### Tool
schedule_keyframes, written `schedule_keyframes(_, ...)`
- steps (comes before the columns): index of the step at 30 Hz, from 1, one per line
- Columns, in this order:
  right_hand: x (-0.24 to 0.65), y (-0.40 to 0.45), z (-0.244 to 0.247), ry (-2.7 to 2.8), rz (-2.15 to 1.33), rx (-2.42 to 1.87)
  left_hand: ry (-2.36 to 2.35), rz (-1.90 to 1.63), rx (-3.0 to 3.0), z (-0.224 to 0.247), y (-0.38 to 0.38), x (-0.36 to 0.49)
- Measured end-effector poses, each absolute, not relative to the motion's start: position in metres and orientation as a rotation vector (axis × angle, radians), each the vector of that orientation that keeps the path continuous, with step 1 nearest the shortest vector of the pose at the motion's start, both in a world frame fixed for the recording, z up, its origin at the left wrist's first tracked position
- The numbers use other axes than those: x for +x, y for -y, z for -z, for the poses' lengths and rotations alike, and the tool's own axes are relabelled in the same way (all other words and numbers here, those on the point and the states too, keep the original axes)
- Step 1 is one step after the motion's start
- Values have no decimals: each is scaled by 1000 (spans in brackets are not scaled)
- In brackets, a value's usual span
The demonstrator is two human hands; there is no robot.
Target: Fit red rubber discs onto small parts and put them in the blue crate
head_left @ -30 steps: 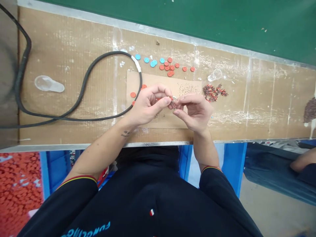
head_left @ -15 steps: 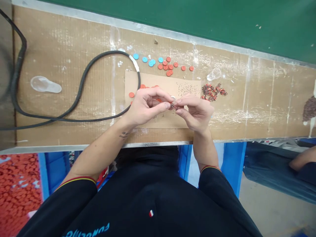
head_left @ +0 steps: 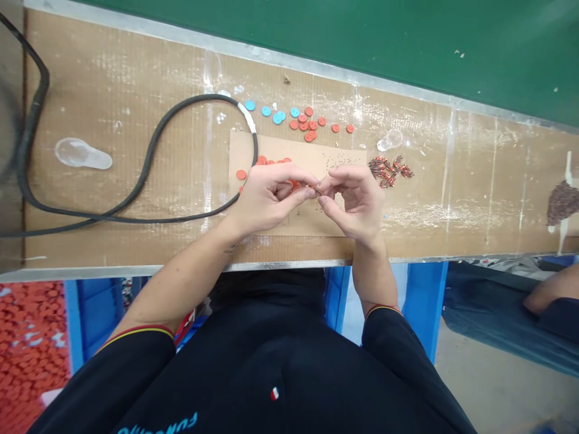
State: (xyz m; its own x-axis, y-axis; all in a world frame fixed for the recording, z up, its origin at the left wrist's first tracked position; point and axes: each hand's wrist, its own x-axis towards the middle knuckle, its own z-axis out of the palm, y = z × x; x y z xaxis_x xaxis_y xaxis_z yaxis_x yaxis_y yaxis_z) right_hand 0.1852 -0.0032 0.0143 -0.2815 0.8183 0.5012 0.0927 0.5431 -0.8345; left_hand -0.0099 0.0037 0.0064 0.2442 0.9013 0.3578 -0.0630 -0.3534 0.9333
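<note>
My left hand [head_left: 274, 196] and my right hand [head_left: 355, 202] meet fingertip to fingertip above a cardboard sheet [head_left: 325, 228]. Between the pinched fingers is a small dark reddish-brown piece [head_left: 316, 190], mostly hidden; it resembles the thin pieces in the pile at the right. Thumb and forefinger of each hand close on it. Several red button-like discs [head_left: 241, 175] lie on the sheet, partly behind my left hand. Tiny dark bits [head_left: 337, 160] are scattered over the sheet beyond my right hand.
Blue discs [head_left: 266, 111] and more red discs [head_left: 335, 128] lie beyond the sheet. A pile of thin red-brown pieces [head_left: 389, 171] sits to its right, near a clear scoop [head_left: 389, 140]. A black cable [head_left: 154, 135] loops at left by another clear scoop [head_left: 84, 154]. Another person's arm [head_left: 552, 290] shows at right.
My right hand has shifted slightly left and its fingers have curled differently. A pale round spot seen between the hands before no longer shows. The view has shifted a little.
</note>
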Motion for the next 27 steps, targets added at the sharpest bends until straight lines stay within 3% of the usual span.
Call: schedule_keyframes(27, 186, 2, -11, 1804, -670, -809, -789, -1530, 1881, -5, -5, -5)
